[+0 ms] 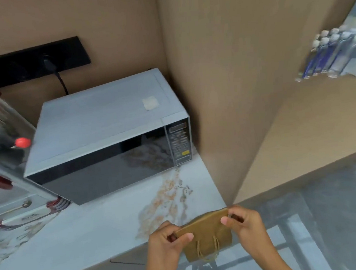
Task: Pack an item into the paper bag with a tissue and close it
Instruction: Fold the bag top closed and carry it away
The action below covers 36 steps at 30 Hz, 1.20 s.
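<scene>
Past counter [78,236] edge: both hands' fingers [187,237] pinch flat paper bag [205,238] top; contents unseen.

The surface [78,236] was a pale marble-look top with a rust-and-grey veined patch running from its front edge up to the microwave [106,132]. The microwave stood at the back right, close against the brown side wall, its dark door facing the front edge. Left of the microwave, just beside it, stood a glass-fronted appliance [6,171] with red trim, too blurred to name.
</scene>
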Available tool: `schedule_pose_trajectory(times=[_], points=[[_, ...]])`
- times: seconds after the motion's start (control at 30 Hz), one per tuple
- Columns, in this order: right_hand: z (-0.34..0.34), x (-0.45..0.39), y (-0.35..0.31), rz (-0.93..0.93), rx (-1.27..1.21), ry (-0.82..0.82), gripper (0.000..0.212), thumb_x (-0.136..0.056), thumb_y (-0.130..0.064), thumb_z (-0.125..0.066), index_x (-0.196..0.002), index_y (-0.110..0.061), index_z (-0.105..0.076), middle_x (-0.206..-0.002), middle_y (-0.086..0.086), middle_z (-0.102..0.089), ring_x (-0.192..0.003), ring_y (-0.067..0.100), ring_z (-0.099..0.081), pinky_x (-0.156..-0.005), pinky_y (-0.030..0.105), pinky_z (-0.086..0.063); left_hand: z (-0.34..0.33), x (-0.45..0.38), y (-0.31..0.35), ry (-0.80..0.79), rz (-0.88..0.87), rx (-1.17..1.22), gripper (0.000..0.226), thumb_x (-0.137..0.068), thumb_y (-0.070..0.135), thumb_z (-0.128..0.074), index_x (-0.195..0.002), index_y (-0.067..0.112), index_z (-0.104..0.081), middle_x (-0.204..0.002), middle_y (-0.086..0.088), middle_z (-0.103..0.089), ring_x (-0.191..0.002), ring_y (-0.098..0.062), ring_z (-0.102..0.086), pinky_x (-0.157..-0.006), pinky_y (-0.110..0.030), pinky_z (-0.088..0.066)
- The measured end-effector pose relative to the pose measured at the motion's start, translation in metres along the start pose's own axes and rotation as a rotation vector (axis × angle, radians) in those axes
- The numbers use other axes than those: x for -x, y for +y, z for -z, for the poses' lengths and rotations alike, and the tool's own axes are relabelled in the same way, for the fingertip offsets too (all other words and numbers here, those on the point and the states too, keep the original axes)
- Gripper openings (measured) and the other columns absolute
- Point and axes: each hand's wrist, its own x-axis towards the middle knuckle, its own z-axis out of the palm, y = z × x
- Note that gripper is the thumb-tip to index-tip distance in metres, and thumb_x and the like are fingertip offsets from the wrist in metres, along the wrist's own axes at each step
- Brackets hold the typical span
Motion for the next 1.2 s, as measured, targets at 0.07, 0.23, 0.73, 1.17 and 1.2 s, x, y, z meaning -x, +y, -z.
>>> schedule_pose_trajectory(times=[0.07,0.23,0.73,1.17,1.2], points=[[0.048,0.007,0.009,-0.015,-0.005,0.002,0.043,-0.080,0.008,-0.069,-0.051,-0.023,-0.062,-0.053,-0.013,-0.058,-0.050,-0.002,-0.049,-0.051,0.007,-0.038,-0.045,0.013,0.008,-0.018,0.007,-0.009,0.033,-0.062,0.007,-0.088,-0.049,0.009,-0.058,-0.052,0.013,-0.042,-0.048,-0.002,-0.033,-0.049,-0.015,-0.028],[0.154,0.004,0.017,-0.017,-0.004,0.041,0.040,-0.080,0.009,-0.069,-0.052,-0.018,-0.058,-0.055,-0.009,-0.053,-0.052,0.002,-0.044,-0.053,0.013,-0.036,-0.144,0.018,0.047,-0.065,-0.001,0.000,0.025,-0.064,0.008,-0.086,-0.056,0.006,-0.062,-0.050,0.017,-0.043,-0.048,-0.001,-0.035,-0.050,-0.014,-0.032],[0.361,-0.184,0.009,0.017,0.021,0.141,0.044,-0.083,0.005,-0.067,-0.060,-0.033,-0.069,-0.051,-0.020,-0.060,-0.047,-0.007,-0.050,-0.051,0.003,-0.038,-0.366,-0.144,0.159,-0.030,-0.121,0.053,0.028,-0.066,-0.001,-0.083,-0.051,0.009,-0.062,-0.058,0.003,-0.043,-0.048,-0.002,-0.037,-0.047,-0.015,-0.029],[0.504,-0.363,0.008,-0.042,0.037,0.133,0.030,-0.084,0.008,-0.065,-0.075,-0.019,-0.075,-0.053,-0.014,-0.068,-0.047,-0.004,-0.053,-0.050,0.008,-0.044,-0.520,-0.297,0.236,0.037,-0.141,-0.052,0.015,-0.072,0.002,-0.078,-0.063,0.001,-0.067,-0.064,0.001,-0.044,-0.057,-0.012,-0.040,-0.053,-0.020,-0.031],[0.512,-0.376,0.010,-0.041,0.038,0.111,0.030,-0.084,0.007,-0.065,-0.075,-0.019,-0.075,-0.054,-0.014,-0.068,-0.047,-0.004,-0.053,-0.050,0.008,-0.044,-0.529,-0.304,0.238,0.056,-0.135,-0.058,0.015,-0.072,0.003,-0.078,-0.062,0.003,-0.067,-0.064,0.001,-0.045,-0.057,-0.012,-0.041,-0.054,-0.019,-0.031]])
